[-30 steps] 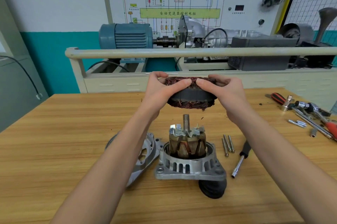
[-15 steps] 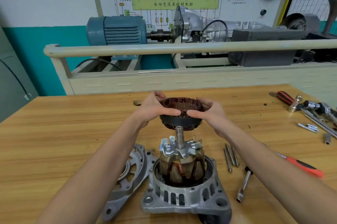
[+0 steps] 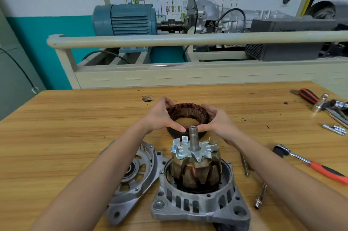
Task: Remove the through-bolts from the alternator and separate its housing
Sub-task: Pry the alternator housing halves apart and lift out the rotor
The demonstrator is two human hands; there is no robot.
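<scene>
- The left hand (image 3: 160, 117) curls its fingers (image 3: 177, 127) round the left rim of the stator (image 3: 188, 116), thumb on the near edge, other fingers over the far edge.
- The right hand (image 3: 218, 119) grips the right rim the same way, its thumb meeting the left one at the ring's 6 o'clock.
- The stator, a dark ring lined with copper windings, sits low over the bench (image 3: 75, 127); whether it touches the wood I cannot tell.
- At 6 o'clock from the stator, the rotor (image 3: 195, 166) stands upright with its shaft (image 3: 194, 138) pointing up, seated in the housing half (image 3: 199, 202).
- At 9 o'clock from that half, the other housing cover (image 3: 135, 178) lies flat on the bench, its edge tucked against it.
- At 3 o'clock from the rotor, a through-bolt (image 3: 245, 168) shows beside the right forearm, with a socket extension (image 3: 260, 197) nearer the viewer.
- Further out at 3 o'clock lies a ratchet (image 3: 310, 165) with an orange handle.
- At 2 o'clock, near the bench edge, are more tools (image 3: 327, 104), one with a red and black grip.
- At 12 o'clock, behind the bench, a blue motor (image 3: 128, 20) sits on a training stand.
</scene>
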